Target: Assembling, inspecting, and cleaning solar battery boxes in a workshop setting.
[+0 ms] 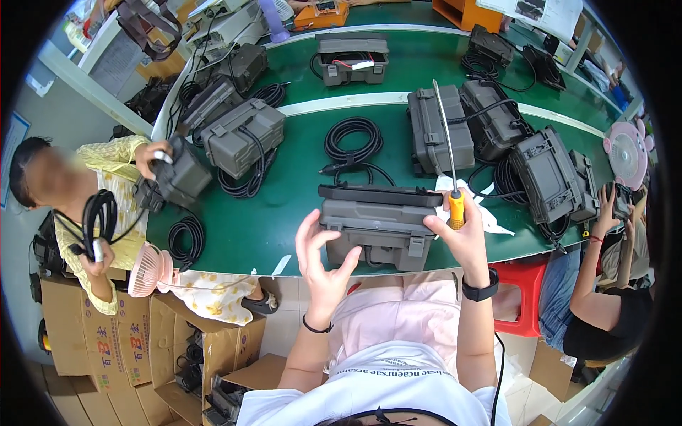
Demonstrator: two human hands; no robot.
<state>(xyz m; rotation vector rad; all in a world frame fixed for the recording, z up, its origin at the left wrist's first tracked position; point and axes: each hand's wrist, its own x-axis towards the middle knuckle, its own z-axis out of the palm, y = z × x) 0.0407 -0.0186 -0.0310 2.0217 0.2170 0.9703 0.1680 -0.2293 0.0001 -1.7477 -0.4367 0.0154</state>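
Note:
A dark grey plastic box (378,228) with latches stands at the near edge of the green table, in front of me. Its lid appears slightly raised along the far side. My left hand (321,266) is at the box's left front corner, fingers spread and curved, gripping nothing. In my right hand (465,245) is a screwdriver (456,206) with a yellow handle, its long shaft pointing up and away from me. The right thumb rests against the box's right end. Behind that hand lies a crumpled white sheet (490,217).
A coiled black cable (353,140) lies beyond the box. More grey boxes stand to the right (440,133) and left (243,135). At left, a co-worker (106,184) handles a box and cable beside a pink fan (150,270). A red stool (517,298) is at right.

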